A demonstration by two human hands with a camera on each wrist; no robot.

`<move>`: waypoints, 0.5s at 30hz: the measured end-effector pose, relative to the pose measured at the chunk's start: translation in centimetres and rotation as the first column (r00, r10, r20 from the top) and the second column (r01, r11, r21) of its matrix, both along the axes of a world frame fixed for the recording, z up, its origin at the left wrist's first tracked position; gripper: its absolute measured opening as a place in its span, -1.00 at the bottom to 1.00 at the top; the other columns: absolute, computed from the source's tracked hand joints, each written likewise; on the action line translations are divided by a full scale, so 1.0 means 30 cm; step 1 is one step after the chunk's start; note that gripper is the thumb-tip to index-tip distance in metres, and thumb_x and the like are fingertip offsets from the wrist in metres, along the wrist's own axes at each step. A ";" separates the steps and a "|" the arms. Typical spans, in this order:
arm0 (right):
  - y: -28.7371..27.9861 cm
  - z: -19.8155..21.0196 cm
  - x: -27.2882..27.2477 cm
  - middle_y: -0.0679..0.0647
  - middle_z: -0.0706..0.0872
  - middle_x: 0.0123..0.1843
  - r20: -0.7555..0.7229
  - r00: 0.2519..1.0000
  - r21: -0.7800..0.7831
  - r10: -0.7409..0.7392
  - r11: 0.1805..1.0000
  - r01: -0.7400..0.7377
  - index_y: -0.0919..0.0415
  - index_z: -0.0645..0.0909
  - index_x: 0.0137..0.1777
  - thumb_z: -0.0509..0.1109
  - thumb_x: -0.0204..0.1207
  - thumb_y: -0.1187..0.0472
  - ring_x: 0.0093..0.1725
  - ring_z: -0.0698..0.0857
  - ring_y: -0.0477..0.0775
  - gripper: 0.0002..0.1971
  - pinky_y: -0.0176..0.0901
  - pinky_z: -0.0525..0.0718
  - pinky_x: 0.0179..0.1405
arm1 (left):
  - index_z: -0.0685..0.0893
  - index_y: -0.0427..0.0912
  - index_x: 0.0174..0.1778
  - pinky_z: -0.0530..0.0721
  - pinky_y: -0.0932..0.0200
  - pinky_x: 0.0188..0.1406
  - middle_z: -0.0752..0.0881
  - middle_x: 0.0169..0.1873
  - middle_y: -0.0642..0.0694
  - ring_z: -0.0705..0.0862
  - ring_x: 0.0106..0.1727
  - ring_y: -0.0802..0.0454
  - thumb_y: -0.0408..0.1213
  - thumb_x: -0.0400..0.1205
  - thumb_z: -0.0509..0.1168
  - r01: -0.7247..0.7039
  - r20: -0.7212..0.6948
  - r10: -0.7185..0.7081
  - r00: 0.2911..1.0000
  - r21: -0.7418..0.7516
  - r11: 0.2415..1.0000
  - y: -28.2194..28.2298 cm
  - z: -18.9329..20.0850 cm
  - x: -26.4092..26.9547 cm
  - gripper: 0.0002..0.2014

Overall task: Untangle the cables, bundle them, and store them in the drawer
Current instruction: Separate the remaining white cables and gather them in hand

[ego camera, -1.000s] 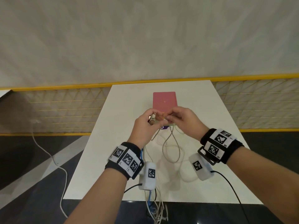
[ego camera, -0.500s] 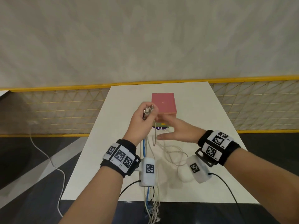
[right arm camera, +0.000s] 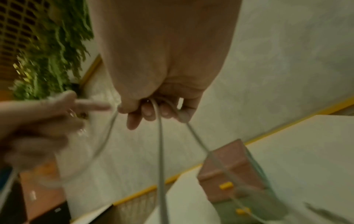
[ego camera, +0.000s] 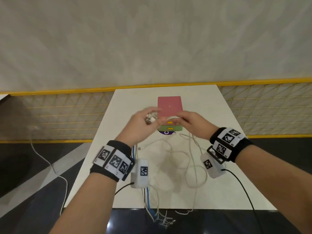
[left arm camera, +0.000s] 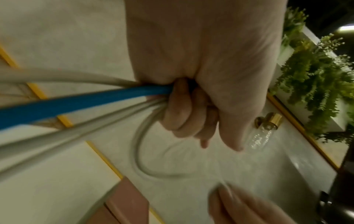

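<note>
Both hands are raised above the white table (ego camera: pixel 211 108), in front of a small drawer unit (ego camera: pixel 169 105) with a pink top, pink and green drawers and yellow handles (ego camera: pixel 169 122). My left hand (ego camera: pixel 143 122) grips a bundle of cables (left arm camera: pixel 107 97), one blue (left arm camera: pixel 76 100) and the others white. My right hand (ego camera: pixel 190 120) pinches a white cable (right arm camera: pixel 160 136) that arcs across to the left hand. Loose white loops (ego camera: pixel 194 166) lie on the table below. The blue cable (ego camera: pixel 148 195) and white ends hang over the near edge.
A purple disc (ego camera: pixel 166 132) lies in front of the drawer unit. A yellow-railed mesh barrier (ego camera: pixel 67 114) runs behind the table. A thin white cord (ego camera: pixel 50 164) trails on the dark floor at left. Green plants (left arm camera: pixel 316 78) show in the wrist views.
My right hand has risen from the table and taken hold of the white cable near the left hand. The left hand has shifted slightly left and up with its bundle.
</note>
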State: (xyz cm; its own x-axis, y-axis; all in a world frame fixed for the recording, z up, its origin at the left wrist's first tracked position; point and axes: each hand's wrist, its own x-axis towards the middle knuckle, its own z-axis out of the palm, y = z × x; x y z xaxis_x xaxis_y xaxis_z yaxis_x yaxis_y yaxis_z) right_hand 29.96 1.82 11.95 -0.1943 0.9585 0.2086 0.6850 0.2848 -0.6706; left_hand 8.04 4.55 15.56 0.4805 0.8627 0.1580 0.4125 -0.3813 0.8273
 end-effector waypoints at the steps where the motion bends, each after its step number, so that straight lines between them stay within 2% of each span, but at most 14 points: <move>1: 0.006 0.026 -0.021 0.27 0.59 -0.25 0.003 1.000 0.047 0.023 0.999 -0.023 0.33 0.63 -0.13 0.28 0.62 0.11 -0.26 0.53 0.06 -0.73 0.00 0.50 -0.20 | 0.72 0.08 0.13 0.39 0.53 -0.51 0.63 -0.35 0.28 0.50 -0.54 0.37 -0.03 0.60 0.43 0.044 -0.071 -0.046 0.996 -0.028 0.999 -0.010 -0.010 0.023 -0.79; 3: 0.010 0.070 -0.044 0.12 0.62 -0.23 0.024 0.998 0.071 0.058 0.996 -0.060 0.22 0.70 -0.13 0.39 0.54 0.04 -0.20 0.59 0.04 -0.77 -0.10 0.52 -0.17 | 0.76 0.05 -0.04 0.36 0.47 -0.54 0.60 -0.53 0.25 0.47 -0.56 0.29 -0.04 0.59 0.44 0.046 -0.149 -0.054 0.987 -0.060 0.997 -0.009 -0.018 0.038 -0.88; 5: 0.005 0.095 -0.027 -0.10 0.64 -0.30 -0.029 0.998 0.006 0.054 0.999 -0.054 0.20 0.70 -0.15 0.43 0.52 0.04 -0.25 0.59 -0.09 -0.79 -0.22 0.53 -0.19 | 0.76 -0.07 -0.15 0.37 0.32 -0.54 0.58 -0.54 0.13 0.45 -0.52 0.15 -0.04 0.59 0.44 -0.047 -0.200 0.045 0.979 -0.005 0.999 0.014 -0.015 0.015 -0.82; 6: -0.002 0.102 -0.004 -0.12 0.60 -0.37 -0.046 0.998 -0.034 0.041 0.999 -0.043 0.25 0.68 -0.18 0.40 0.55 0.04 -0.34 0.53 -0.13 -0.75 -0.25 0.49 -0.26 | 0.75 -0.11 -0.17 0.39 0.26 -0.52 0.60 -0.50 0.08 0.48 -0.48 0.10 -0.04 0.60 0.43 -0.109 -0.232 0.116 0.966 0.043 0.993 0.029 -0.013 -0.008 -0.80; 7: -0.006 0.099 0.025 -0.07 0.54 -0.41 -0.051 0.998 -0.061 0.028 0.998 -0.031 0.31 0.66 -0.19 0.35 0.59 0.03 -0.41 0.45 -0.15 -0.68 -0.26 0.43 -0.31 | 0.74 -0.12 -0.18 0.41 0.22 -0.48 0.61 -0.46 0.04 0.51 -0.43 0.06 -0.05 0.60 0.42 -0.171 -0.263 0.188 0.946 0.085 0.982 0.043 -0.010 -0.035 -0.79; 9: -0.018 0.094 0.077 -0.02 0.46 -0.45 -0.035 0.999 -0.093 -0.010 0.996 0.007 0.38 0.67 -0.18 0.29 0.63 0.05 -0.50 0.37 -0.18 -0.64 -0.37 0.33 -0.42 | 0.72 -0.13 -0.19 0.42 0.20 -0.45 0.64 -0.41 0.01 0.55 -0.37 0.00 -0.08 0.60 0.42 -0.225 -0.317 0.247 0.916 0.105 0.969 0.062 -0.001 -0.090 -0.81; 11: -0.027 0.090 0.090 0.01 0.40 -0.47 0.003 1.000 -0.096 -0.023 0.995 0.023 0.35 0.66 -0.20 0.29 0.64 0.07 -0.53 0.34 -0.16 -0.65 -0.38 0.28 -0.48 | 0.74 -0.01 -0.05 0.43 0.31 -0.42 0.65 -0.29 0.11 0.55 -0.37 0.17 -0.10 0.59 0.45 -0.157 -0.333 0.160 0.929 0.037 0.987 0.053 0.017 -0.110 -0.90; 13: -0.032 0.096 0.055 0.05 0.41 -0.44 -0.007 1.000 -0.102 0.006 0.995 -0.007 0.20 0.64 -0.27 0.28 0.64 0.08 -0.50 0.32 -0.15 -0.70 -0.35 0.28 -0.47 | 0.67 0.18 0.21 0.43 0.50 -0.30 0.60 -0.12 0.32 0.55 -0.34 0.36 -0.08 0.58 0.46 -0.020 -0.248 0.012 0.969 -0.026 0.999 0.023 0.033 -0.079 -0.72; 14: -0.037 0.108 0.022 0.01 0.41 -0.45 -0.031 0.999 -0.095 0.034 0.995 -0.036 0.07 0.59 -0.34 0.28 0.64 0.10 -0.48 0.32 -0.15 -0.71 -0.35 0.28 -0.46 | 0.65 0.19 0.26 0.43 0.52 -0.24 0.59 -0.09 0.36 0.56 -0.32 0.40 -0.06 0.59 0.45 0.024 -0.183 -0.031 0.983 -0.036 0.999 0.009 0.037 -0.049 -0.68; 15: -0.037 0.118 -0.013 -0.07 0.39 -0.47 -0.059 0.997 -0.076 0.056 0.995 -0.061 -0.04 0.52 -0.40 0.27 0.65 0.13 -0.47 0.32 -0.16 -0.67 -0.34 0.28 -0.45 | 0.68 0.13 0.24 0.45 0.46 -0.22 0.63 -0.11 0.33 0.58 -0.30 0.38 -0.04 0.59 0.43 0.051 -0.134 -0.054 0.990 -0.027 0.998 -0.005 0.037 -0.016 -0.71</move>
